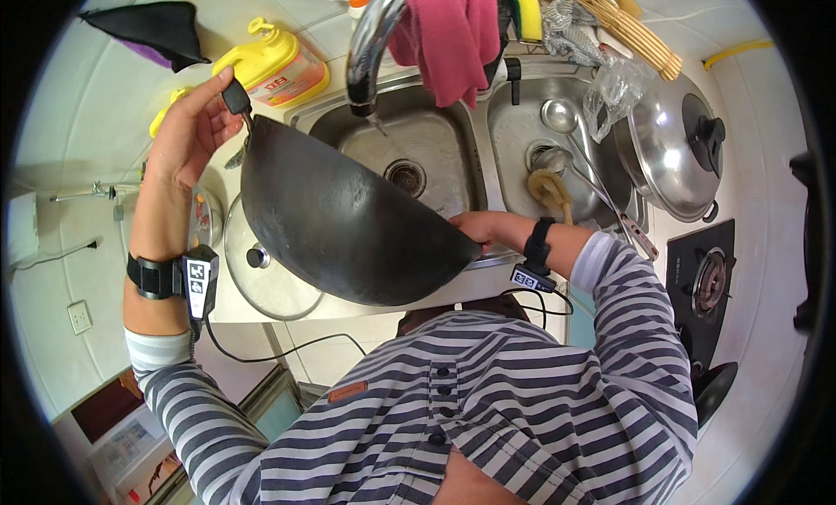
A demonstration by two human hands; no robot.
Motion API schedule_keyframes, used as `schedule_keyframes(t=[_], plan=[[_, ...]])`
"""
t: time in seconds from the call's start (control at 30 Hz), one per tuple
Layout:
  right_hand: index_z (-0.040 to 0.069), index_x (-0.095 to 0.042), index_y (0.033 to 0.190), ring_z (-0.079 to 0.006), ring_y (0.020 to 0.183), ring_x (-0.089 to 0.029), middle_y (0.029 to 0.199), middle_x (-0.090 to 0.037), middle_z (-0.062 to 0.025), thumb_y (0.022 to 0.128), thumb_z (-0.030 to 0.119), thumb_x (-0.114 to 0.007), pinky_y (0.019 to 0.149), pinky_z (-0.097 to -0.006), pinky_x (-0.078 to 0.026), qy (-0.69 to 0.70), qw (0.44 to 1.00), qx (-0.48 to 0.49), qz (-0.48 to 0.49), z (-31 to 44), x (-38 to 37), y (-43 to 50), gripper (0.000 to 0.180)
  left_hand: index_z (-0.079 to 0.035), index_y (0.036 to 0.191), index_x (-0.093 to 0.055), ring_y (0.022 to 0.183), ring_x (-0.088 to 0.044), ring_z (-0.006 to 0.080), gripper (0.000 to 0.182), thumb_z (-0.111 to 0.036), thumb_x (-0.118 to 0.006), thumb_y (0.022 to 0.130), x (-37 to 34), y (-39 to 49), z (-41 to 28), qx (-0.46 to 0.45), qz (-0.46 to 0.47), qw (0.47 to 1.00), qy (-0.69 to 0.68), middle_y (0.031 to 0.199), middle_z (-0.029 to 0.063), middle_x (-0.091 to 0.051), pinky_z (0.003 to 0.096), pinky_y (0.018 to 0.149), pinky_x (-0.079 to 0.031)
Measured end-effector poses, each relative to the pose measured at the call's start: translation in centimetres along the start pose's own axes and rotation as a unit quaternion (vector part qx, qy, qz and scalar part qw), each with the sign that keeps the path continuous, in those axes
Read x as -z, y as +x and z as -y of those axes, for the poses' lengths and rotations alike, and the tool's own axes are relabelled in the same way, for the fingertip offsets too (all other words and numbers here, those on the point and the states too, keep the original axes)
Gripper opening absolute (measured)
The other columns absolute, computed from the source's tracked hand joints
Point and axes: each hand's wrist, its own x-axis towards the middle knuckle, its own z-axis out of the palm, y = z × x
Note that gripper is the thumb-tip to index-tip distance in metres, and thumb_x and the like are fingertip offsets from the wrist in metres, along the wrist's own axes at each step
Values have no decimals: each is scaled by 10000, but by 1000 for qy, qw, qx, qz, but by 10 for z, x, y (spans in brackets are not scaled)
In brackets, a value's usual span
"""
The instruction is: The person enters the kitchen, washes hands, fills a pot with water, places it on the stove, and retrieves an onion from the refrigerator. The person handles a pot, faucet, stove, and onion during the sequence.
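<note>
A dark metal wok (353, 211) is tilted on its side over the front edge of the left sink basin (431, 133), its outer bottom facing me. My left hand (212, 123) holds the wok's black handle at the upper left, thumb against it. My right hand (473, 229) grips the wok's rim at its right end; most of the fingers are hidden behind the wok. Water runs from the chrome faucet (373, 54) into the basin behind the wok. The wok's inside is out of sight.
A glass lid (281, 283) lies left on the counter, near a yellow detergent bottle (281, 67). Ladles (560, 116) and a brush (548, 188) lie in the right basin. A pink cloth (447, 41) hangs beside the faucet. A lidded steel pot (673, 146) and gas stove (705, 289) stand right.
</note>
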Motion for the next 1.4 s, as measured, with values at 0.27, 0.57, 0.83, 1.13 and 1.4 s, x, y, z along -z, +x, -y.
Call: schedule_keyframes(t=[0.27,0.57,0.83,1.13,1.4], plan=[[8,-468,1072,-181,408,-555,629,-586,-109,703,62,-613,312,-265,-386,-67,951,49,-298,29,29,-81,400,-52,981,-564,589,-549,77,293,-263,-649,798,50,-41,96,53,-85,993,69,717,-2,-571,210,532,-471],[37,-399,1212,-294,627,-627,849,-610,-192,739,99,-614,424,-346,-490,-190,816,132,-530,67,46,-104,523,26,973,-544,554,-610,172,274,-132,-628,767,63,17,238,50,-149,969,188,670,106,-620,290,437,-470],[-52,-465,1104,-278,575,-617,804,-607,-190,717,110,-632,427,-330,-491,-175,819,115,-534,59,80,-94,452,-6,920,-576,839,-633,322,334,-293,-590,750,35,23,237,32,-124,828,546,873,197,-646,391,760,-495],[-83,-483,1041,-233,521,-615,725,-611,-165,722,88,-603,372,-303,-475,-186,834,80,-513,39,92,-61,381,27,985,-497,764,-634,347,363,-283,-530,799,41,32,264,-16,-104,786,609,806,208,-642,419,692,-506],[-50,-512,981,-408,918,-582,939,-601,-285,718,214,-627,803,-443,-455,-354,764,30,-538,50,90,-55,390,10,968,-500,763,-635,345,347,-289,-542,798,50,33,262,-6,-107,783,613,800,196,-644,426,688,-504]])
